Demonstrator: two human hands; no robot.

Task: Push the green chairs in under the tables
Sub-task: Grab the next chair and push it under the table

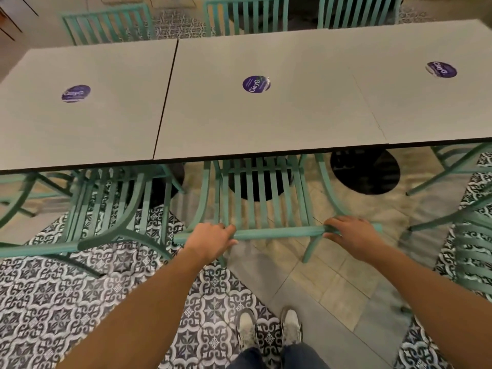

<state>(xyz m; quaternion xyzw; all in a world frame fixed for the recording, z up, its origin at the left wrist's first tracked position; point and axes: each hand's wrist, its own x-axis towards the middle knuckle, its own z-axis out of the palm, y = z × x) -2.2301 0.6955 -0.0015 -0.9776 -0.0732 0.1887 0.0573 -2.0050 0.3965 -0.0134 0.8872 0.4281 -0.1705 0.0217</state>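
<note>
A green slatted chair (266, 198) stands in front of me, its seat partly under the middle grey table (266, 121). My left hand (210, 239) grips the left part of its top rail (279, 232), fingers curled over it. My right hand (351, 234) grips the right part of the same rail. A second green chair (111, 209) stands to the left, partly under the left table (93, 123). A third green chair (468, 235) is at the right edge, further out from the right table (426, 107).
Three green chairs (245, 14) stand along the tables' far side. Black round table bases (364, 171) sit on the floor under the tops. A purple round sticker (256, 84) marks each table. My shoes (269, 331) stand on patterned tile behind the chair.
</note>
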